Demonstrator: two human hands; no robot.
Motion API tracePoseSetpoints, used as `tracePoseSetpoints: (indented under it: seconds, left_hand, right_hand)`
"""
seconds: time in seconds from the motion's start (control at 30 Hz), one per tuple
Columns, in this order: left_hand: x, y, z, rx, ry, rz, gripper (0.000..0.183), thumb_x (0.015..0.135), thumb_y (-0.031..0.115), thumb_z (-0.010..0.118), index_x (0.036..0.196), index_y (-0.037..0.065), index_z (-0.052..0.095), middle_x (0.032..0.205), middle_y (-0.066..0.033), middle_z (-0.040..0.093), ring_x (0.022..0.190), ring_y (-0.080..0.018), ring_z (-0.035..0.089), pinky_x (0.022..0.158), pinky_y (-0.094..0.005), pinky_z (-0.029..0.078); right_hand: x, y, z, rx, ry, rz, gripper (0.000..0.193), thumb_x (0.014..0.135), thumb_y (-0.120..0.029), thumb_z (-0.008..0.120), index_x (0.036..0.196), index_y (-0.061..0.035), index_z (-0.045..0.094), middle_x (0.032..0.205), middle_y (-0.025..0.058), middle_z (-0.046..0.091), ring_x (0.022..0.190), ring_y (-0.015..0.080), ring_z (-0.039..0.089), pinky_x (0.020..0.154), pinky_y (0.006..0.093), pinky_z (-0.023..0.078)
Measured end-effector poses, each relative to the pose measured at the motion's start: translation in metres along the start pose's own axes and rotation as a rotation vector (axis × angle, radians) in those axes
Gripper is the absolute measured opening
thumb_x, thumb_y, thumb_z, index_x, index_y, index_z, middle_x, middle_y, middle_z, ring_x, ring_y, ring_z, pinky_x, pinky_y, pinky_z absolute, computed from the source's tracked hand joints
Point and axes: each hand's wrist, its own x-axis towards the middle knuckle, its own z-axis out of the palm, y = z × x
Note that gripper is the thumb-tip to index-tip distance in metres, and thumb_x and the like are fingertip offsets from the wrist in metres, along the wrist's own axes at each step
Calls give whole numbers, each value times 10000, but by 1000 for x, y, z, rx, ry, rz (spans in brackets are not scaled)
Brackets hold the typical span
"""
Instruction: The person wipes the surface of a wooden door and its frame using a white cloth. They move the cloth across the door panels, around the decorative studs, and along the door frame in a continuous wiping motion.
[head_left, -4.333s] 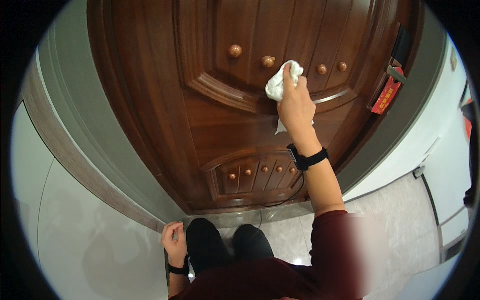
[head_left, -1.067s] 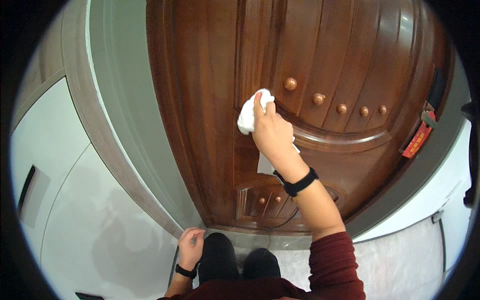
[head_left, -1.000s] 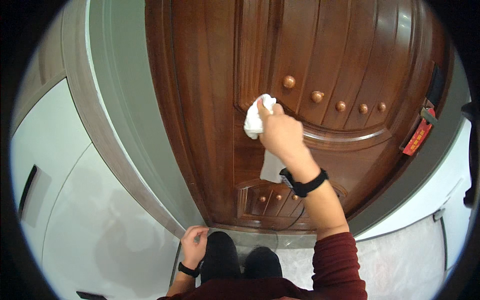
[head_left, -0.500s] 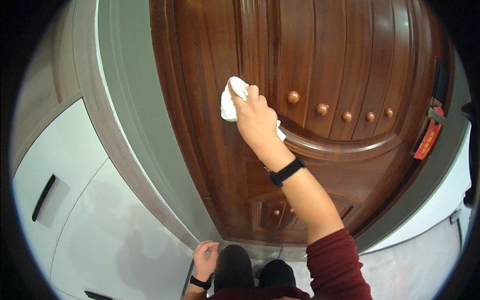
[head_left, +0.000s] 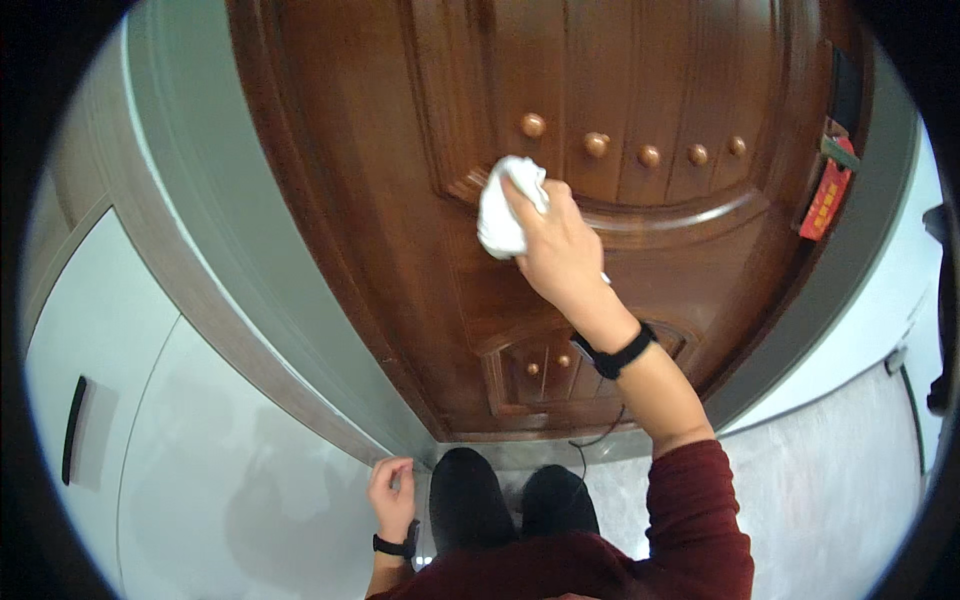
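My right hand (head_left: 562, 245) presses a bunched white cloth (head_left: 507, 212) against a brown wooden door (head_left: 400, 240). Its fingers are wrapped over the cloth, which sits left of a curved moulding and below a row of round knobs (head_left: 597, 145). Down beside my left leg hangs my left hand (head_left: 391, 494), loosely bent, with a gap between thumb and fingers and nothing seen in it. Both wrists carry black bands.
A grey door frame (head_left: 190, 130) and a white cabinet (head_left: 230, 450) with a black handle (head_left: 74, 430) stand at the left. A red tag (head_left: 827, 200) hangs at the door's right edge. On the pale floor (head_left: 790, 500) near my feet runs a dark cord (head_left: 583, 455).
Across the door, my right hand has shifted right with the cloth, closer under the knobs. The view has tilted, showing more floor; my left hand stays low by my leg.
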Motion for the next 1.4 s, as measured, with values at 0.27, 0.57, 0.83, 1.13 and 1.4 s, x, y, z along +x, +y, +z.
tracePoseSetpoints:
  seconds: [0.27, 0.57, 0.83, 1.13, 1.4]
  left_hand:
    - [26, 20, 35, -77, -42, 32, 114, 885, -63, 637, 959, -2, 699, 973, -108, 681, 903, -193, 656, 802, -296, 534]
    - [31, 14, 40, -82, -100, 45, 90, 887, -52, 644, 948, -9, 695, 981, -109, 684, 896, -202, 656, 801, -297, 532]
    - [18, 12, 32, -88, -89, 21, 79, 903, -43, 641, 951, -5, 692, 1000, -107, 679, 913, -201, 650, 790, -298, 530]
    - [17, 1, 25, -130, -86, 13, 92, 925, -46, 623, 982, -3, 681, 1023, -102, 659, 933, -190, 641, 813, -289, 530]
    - [16, -1, 22, -148, -92, 14, 98, 927, -46, 616, 992, -6, 678, 1032, -94, 651, 933, -175, 635, 812, -285, 527]
  right_hand:
    - [-3, 10, 46, -92, 27, -26, 605, 841, -35, 588, 1430, -164, 538, 973, 94, 528, 786, 228, 624, 593, 327, 553]
    - [-84, 124, -33, -253, -128, 75, 676, 824, 22, 610, 1409, -314, 570, 985, 71, 591, 865, 253, 648, 688, 377, 562]
    - [-88, 152, -77, -281, -83, 178, 806, 718, 76, 696, 1404, -327, 570, 1053, 97, 603, 947, 303, 661, 770, 401, 569]
    - [-108, 215, -89, -263, -150, 242, 727, 750, 87, 685, 1337, -341, 646, 1131, 95, 615, 1034, 321, 652, 859, 402, 545]
    - [-62, 255, -139, -473, 199, 451, 740, 794, 49, 642, 1447, -281, 534, 1192, 190, 544, 1040, 407, 640, 884, 449, 545]
